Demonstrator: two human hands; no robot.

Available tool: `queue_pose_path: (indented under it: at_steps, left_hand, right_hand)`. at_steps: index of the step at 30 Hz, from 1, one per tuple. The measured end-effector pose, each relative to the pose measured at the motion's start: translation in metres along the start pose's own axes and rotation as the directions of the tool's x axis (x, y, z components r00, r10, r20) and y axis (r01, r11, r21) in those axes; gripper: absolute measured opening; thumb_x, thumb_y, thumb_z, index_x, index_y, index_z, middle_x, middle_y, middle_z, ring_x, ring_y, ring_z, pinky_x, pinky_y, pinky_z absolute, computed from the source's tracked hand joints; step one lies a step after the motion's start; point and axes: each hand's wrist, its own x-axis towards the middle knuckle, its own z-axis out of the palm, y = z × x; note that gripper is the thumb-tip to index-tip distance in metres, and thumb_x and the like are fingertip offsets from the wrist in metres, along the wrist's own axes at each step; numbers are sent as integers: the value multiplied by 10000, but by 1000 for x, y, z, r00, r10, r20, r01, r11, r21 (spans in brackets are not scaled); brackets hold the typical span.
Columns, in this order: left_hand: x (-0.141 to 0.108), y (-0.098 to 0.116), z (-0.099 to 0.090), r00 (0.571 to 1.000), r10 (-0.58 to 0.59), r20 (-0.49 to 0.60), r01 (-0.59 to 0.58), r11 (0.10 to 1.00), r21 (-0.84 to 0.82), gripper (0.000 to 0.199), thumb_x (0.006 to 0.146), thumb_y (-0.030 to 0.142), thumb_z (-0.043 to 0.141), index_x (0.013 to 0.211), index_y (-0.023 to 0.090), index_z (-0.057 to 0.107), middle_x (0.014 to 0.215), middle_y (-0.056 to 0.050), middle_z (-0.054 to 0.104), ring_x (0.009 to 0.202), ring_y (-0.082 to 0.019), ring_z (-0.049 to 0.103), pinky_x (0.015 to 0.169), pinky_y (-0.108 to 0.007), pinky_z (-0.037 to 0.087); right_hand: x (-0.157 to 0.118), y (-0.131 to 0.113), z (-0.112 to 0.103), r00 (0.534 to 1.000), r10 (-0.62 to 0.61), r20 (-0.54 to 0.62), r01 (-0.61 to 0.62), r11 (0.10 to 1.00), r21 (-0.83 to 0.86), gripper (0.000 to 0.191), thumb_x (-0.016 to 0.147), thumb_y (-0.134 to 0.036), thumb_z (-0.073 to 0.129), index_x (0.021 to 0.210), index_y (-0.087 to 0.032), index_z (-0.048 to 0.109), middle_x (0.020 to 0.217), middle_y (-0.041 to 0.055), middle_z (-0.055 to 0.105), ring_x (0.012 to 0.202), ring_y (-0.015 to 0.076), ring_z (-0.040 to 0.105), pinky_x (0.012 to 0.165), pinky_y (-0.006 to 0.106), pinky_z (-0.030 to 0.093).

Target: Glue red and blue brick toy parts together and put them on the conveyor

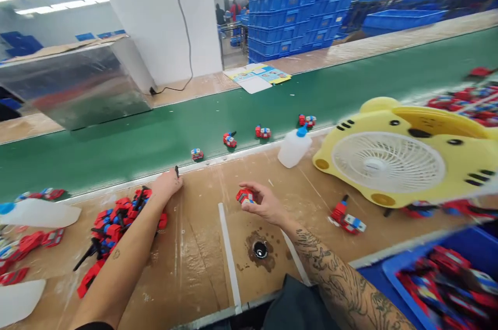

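Observation:
My right hand is closed round a small red toy vehicle part with grey and blue bits, held above the brown worktop. My left hand is at the belt's near edge, fingers pinched on a small black stick-like piece whose tip pokes up. Beside my left forearm lies a heap of red, blue and black toy parts, partly hidden by the arm. Between my arms a small round black-rimmed cup sits in a wet stain on the worktop.
Several red toys, one of them here, sit along the green belt. A white bottle with a blue cap stands near a yellow fan. Another toy lies right of my forearm; a blue bin holds more.

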Motion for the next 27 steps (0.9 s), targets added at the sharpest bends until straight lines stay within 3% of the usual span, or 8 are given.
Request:
queue_pose_path:
  at_steps: [6, 9, 12, 15, 18, 21, 24, 27]
  left_hand:
    - [17, 2, -14, 986, 87, 139, -68, 988, -136, 153, 671, 313, 614, 722, 169, 614, 628, -86, 662, 688, -289, 661, 556, -285, 446]
    - [1, 1, -17, 975, 169, 145, -87, 889, -451, 243, 724, 427, 613, 719, 184, 605, 518, 7, 556, 452, -147, 497, 421, -216, 336]
    - [-39, 15, -11, 973, 204, 110, 28, 367, -930, 380, 710, 483, 713, 949, 195, 645, 644, 31, 592, 379, -47, 314, 352, -162, 211]
    - [-94, 41, 1, 925, 333, 182, 208, -43, -977, 464, 730, 446, 752, 1109, 196, 656, 834, -38, 671, 509, -68, 509, 463, -171, 426]
    - [-142, 66, 12, 826, 536, 175, 234, -44, -971, 445, 783, 410, 729, 1160, 181, 672, 1050, -135, 685, 787, -199, 681, 663, -285, 561]
    - [-171, 81, 14, 700, 714, 3, -138, 139, -981, 365, 847, 328, 681, 1204, 250, 669, 1158, -131, 648, 961, -252, 679, 793, -355, 574]
    - [-187, 92, 6, 432, 889, -151, -725, 243, -644, 393, 905, 202, 581, 1271, 335, 637, 1258, -107, 601, 1142, -266, 593, 958, -424, 515]
    - [-196, 107, -4, 151, 981, -125, -963, 117, -245, 443, 930, 139, 494, 1312, 334, 602, 1263, -105, 612, 1193, -280, 530, 992, -461, 485]
  right_hand:
    - [-63, -1, -20, 968, 46, -245, 45, 934, 354, 751, 479, -615, 884, 1064, -204, 655, 830, 11, 651, 697, 154, 580, 634, 265, 432]
    - [-80, -5, -21, 949, 137, -285, 17, 877, 480, 836, 451, -754, 814, 1061, -207, 646, 791, 23, 625, 606, 141, 525, 506, 234, 339]
    - [-88, -9, -23, 928, 230, -293, -48, 855, 517, 785, 568, -764, 754, 1107, -206, 641, 796, 40, 626, 573, 132, 501, 466, 226, 297]
    - [-91, -8, -25, 895, 286, -343, -73, 850, 521, 620, 713, -630, 746, 1157, -210, 642, 855, 44, 642, 616, 129, 525, 480, 223, 330]
    - [-96, -8, -28, 897, 292, -331, -78, 842, 533, 534, 742, -483, 778, 1187, -224, 635, 967, 51, 670, 749, 152, 602, 597, 247, 451]
    - [-103, -9, -31, 918, 270, -291, -93, 859, 504, 522, 671, -355, 844, 1135, -229, 641, 1051, 56, 692, 927, 194, 650, 848, 334, 504]
    - [-110, -11, -34, 924, 252, -287, -112, 898, 425, 496, 613, -286, 874, 1044, -231, 635, 1047, 46, 712, 947, 201, 658, 877, 350, 502]
    - [-114, -11, -36, 932, 238, -274, -117, 911, 396, 556, 634, -252, 856, 1135, -238, 615, 1091, 55, 714, 969, 200, 655, 854, 336, 506]
